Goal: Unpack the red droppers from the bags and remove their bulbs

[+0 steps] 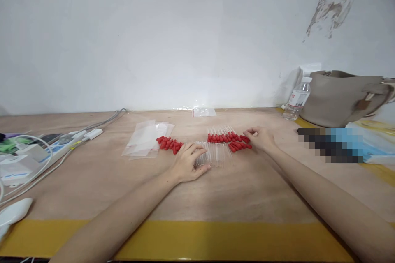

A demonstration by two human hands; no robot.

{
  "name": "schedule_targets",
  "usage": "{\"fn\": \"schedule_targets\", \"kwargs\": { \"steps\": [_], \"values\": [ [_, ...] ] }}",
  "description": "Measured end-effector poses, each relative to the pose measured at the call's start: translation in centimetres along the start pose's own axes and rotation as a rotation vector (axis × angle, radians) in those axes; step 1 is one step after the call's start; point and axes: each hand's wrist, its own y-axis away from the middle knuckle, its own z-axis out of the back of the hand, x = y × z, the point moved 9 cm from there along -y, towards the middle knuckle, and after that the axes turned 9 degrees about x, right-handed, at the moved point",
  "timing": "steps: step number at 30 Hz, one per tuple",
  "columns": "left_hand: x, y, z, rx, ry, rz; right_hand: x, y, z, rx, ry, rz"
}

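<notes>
Plywood table (247,197) against white wall (154,37); both hands touch red-bulbed droppers (230,139).

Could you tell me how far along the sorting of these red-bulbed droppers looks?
Done: nothing looks bagged; the clear bags lie flat beside the droppers. In hand: the left hand rests on the near row of droppers, and the right hand touches the red bulbs of the far row. Left: both rows lie loose on the table.
</notes>
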Motion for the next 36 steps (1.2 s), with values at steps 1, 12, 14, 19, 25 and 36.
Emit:
{"fn": "schedule_targets", "kwargs": {
  "steps": [1,12,14,19,25,36],
  "values": [
    [0.1,0.1,0.0,0.003,-0.013,0.007,0.6,-0.3,-0.1,0.024,0.013,0.005],
    [0.6,0.5,0.1,0.011,-0.043,0.023,2.9,-1.6,-2.5,0.186,0.066,-0.177],
    [0.6,0.4,0.1,0.016,-0.047,0.024,2.8,-1.7,-2.6,0.182,0.044,-0.208],
    [0.6,0.5,0.2,0.006,-0.052,0.019,3.6,-1.3,-2.0,0.201,-0.071,-0.19],
    [-0.1,0.5,1.3,-0.148,-0.172,-0.028,8.5,3.8,-2.0,0.218,-0.266,0.197],
    [-2.5,0.6,-0.2,-0.019,-0.339,-0.258,14.0,10.9,-2.1,0.162,-0.259,0.767]
  ]
}}
